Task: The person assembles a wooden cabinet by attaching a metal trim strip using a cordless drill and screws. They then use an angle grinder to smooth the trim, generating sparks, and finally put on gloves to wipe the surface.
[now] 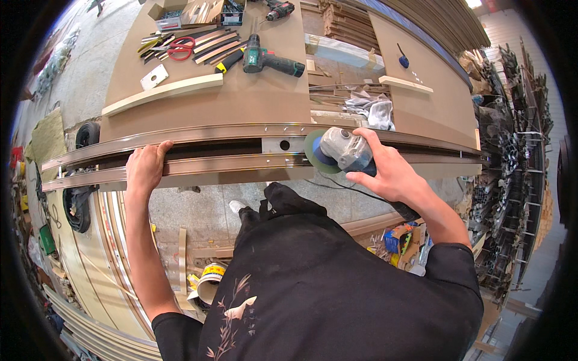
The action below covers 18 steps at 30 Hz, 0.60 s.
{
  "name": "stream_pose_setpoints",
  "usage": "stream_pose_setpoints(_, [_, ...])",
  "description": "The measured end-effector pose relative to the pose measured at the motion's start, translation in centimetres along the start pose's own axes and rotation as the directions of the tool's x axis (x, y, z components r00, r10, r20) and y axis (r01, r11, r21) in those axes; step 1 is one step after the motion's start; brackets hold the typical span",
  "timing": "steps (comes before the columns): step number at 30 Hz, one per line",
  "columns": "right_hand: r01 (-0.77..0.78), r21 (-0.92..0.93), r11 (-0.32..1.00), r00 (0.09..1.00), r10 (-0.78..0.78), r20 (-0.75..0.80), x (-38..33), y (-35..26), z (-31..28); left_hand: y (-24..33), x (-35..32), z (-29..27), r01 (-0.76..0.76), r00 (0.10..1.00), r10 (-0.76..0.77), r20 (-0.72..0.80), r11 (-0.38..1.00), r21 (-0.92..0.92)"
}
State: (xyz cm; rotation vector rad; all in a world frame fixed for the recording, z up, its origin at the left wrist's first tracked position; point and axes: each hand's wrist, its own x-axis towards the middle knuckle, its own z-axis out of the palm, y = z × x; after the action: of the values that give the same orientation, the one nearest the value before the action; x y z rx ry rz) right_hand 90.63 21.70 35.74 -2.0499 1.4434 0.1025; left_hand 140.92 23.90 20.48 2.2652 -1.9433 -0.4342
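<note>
Grinder (343, 150), grey-bodied, with a green disc (314, 152) at its left end: held in the right hand (385, 171), fingers wrapped over the top of the body, thumb beneath. Disc meets the metal rail (198, 157) beside a pale plate with a round hole (283, 144).

Metal rail, long, brownish, two-channelled: runs from 9 o'clock to 3 o'clock across the near edge of the workbench (253, 90). Grinder sits on it just right of centre.

Left hand (146, 165): clamped over the rail's near edge, fingers hooked on top, well apart from the grinder, toward 9 o'clock of it.

Cord (337, 185), black: trails from the grinder under the right wrist.

Drill (268, 58), green and black: lying on the workbench at 12 o'clock of the grinder, well apart.

Scissors (179, 48), red-handled: at 11 o'clock, among loose wood strips.

Wood batten (162, 93), pale: lying slanted on the workbench above the left hand.

Rag (373, 108), grey-white: crumpled at 1 o'clock, near the grinder.

Tape roll (208, 283): on the floor at 6 o'clock.
</note>
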Motion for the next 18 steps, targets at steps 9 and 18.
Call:
stream_pose_setpoints(9, [-0.014, 0.001, 1.0, 0.997, 0.014, 0.072, 1.6, -1.3, -0.2, -0.1, -0.4, -0.2, 0.028, 0.999, -0.027, 0.022, 0.998, -0.059])
stream_pose_setpoints(18, [0.008, -0.101, 0.995, 0.992, 0.005, 0.126, 2.4, -1.7, -0.5, 0.3, -0.8, -0.2, 0.054, 0.999, -0.054, -0.002, 0.997, -0.057])
